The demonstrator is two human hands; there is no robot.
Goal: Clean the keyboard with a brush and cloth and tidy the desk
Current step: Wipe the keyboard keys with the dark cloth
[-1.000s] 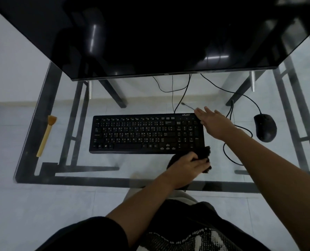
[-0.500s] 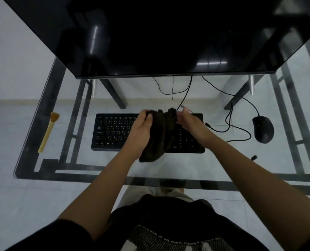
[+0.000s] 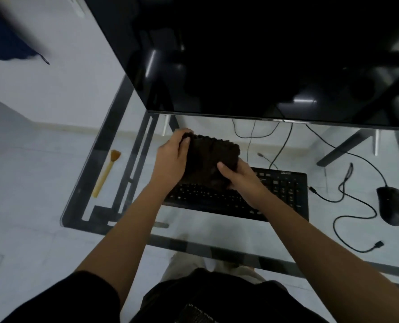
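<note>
cloth (image 3: 211,160), dark and bunched, sits above the far-left part of the black keyboard (image 3: 284,194), gripped on both sides: the left hand (image 3: 172,157) curls its fingers over the edge at 9 o'clock, and the right hand (image 3: 242,177) pinches the corner at 4 o'clock with its thumb on top. on the glass desk (image 3: 124,127), the wooden brush (image 3: 106,173) lies well apart at 9 o'clock, and the mouse (image 3: 393,205) rests at 3 o'clock of the keyboard, below the dark monitor (image 3: 252,54).

Brush (image 3: 106,172) left of keyboard (image 3: 284,197); mouse (image 3: 393,205) right.
</note>
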